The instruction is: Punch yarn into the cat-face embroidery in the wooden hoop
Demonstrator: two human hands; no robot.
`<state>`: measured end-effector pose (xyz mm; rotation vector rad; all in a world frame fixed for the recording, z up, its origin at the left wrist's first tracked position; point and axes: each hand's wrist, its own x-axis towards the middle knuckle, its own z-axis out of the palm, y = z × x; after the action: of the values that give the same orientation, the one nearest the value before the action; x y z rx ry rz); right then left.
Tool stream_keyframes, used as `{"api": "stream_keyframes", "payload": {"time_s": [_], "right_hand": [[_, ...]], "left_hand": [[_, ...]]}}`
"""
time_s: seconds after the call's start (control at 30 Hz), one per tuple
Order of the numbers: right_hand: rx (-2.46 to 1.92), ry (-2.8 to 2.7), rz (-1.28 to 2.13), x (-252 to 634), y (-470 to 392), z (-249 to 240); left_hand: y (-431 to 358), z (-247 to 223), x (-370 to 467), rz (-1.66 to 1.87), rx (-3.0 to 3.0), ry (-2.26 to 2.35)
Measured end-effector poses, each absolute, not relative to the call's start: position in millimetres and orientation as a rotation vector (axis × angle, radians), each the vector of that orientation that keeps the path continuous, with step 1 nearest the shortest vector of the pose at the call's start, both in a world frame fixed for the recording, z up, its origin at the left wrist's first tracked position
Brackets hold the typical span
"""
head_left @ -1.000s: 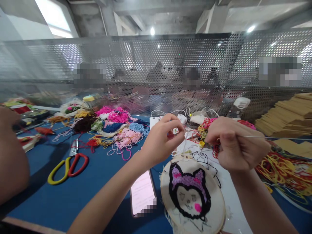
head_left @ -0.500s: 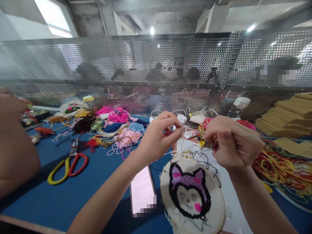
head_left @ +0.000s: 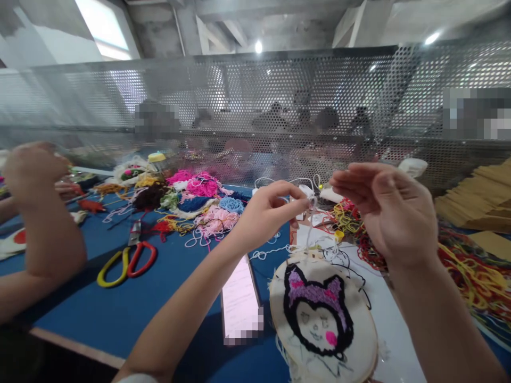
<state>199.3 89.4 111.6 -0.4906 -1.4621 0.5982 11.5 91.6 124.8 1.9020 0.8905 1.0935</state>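
My left hand (head_left: 271,213) is pinched, thumb against fingers, on a strand of white yarn (head_left: 310,226) that hangs down toward the embroidery hoop. To its right my right hand (head_left: 399,218) is raised with the fingers stretched out and the palm turned inward; nothing shows in it. Below both hands lies the embroidery hoop (head_left: 374,340), its white cloth worked with a black and purple hooded figure (head_left: 315,290) that has one pink cheek. Pencil lines mark the unstitched parts of the face. Any needle is too small to make out.
Yellow-and-red scissors (head_left: 130,260) and a lit phone (head_left: 240,300) lie on the blue table. Mixed yarn heaps (head_left: 215,218) stand behind, with red and yellow yarn (head_left: 471,282) at right. Brown cardboard (head_left: 475,197) is stacked beyond. A co-worker's arm (head_left: 43,223) reaches in at left.
My right hand has opened from a closed grip on a taut strand stretching right; that strand no longer shows. My left hand keeps its pinch. The co-worker's arm has come further into view.
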Motion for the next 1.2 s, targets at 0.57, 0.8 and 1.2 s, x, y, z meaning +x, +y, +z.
{"api": "stream_keyframes", "payload": {"time_s": [0.57, 0.8, 1.2], "right_hand": [[-0.431, -1.409, 0.835, 187, 100, 97], [-0.410, -1.509, 0.744, 188, 104, 92], [-0.513, -1.486, 0.588, 185, 86, 100]], "left_hand": [[90, 122, 9, 0.966, 1.977, 0.813], [88, 125, 8, 0.966, 1.950, 0.800], [89, 126, 6, 0.942, 1.939, 0.745]]}}
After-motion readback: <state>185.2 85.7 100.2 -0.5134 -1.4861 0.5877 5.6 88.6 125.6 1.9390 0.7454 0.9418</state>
